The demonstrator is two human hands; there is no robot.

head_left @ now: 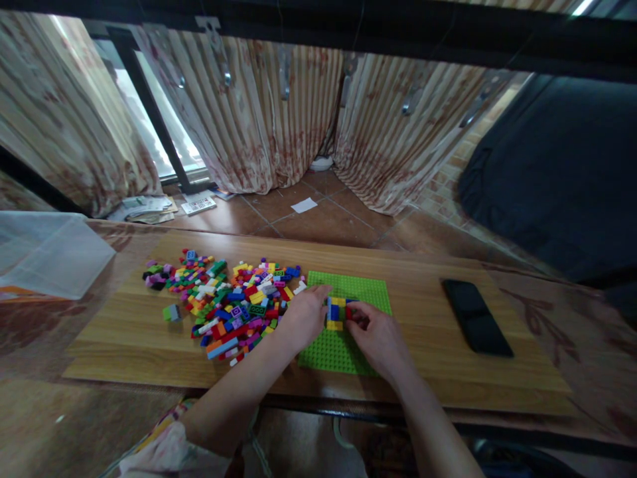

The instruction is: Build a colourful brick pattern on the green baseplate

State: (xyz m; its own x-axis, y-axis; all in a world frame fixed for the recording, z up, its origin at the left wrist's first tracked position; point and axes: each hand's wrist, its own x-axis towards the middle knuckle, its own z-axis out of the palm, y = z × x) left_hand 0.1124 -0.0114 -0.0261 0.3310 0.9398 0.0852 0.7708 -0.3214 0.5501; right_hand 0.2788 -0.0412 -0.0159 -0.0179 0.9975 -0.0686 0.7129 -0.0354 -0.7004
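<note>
A green studded baseplate lies on the wooden board, with a small block build of yellow, blue and light blue bricks on it. My left hand rests at the left side of this build, fingers stretched out beside it; its fingertips are partly hidden. From the right, my right hand reaches in, thumb and fingers pinched around a small red brick against the build's right side. I cannot tell whether that brick is attached. A dark blue piece shows just behind the right fingers.
A spread pile of loose coloured bricks lies left of the baseplate, a grey and green brick apart from it. A black phone lies on the wooden board at right. A translucent plastic container stands at far left.
</note>
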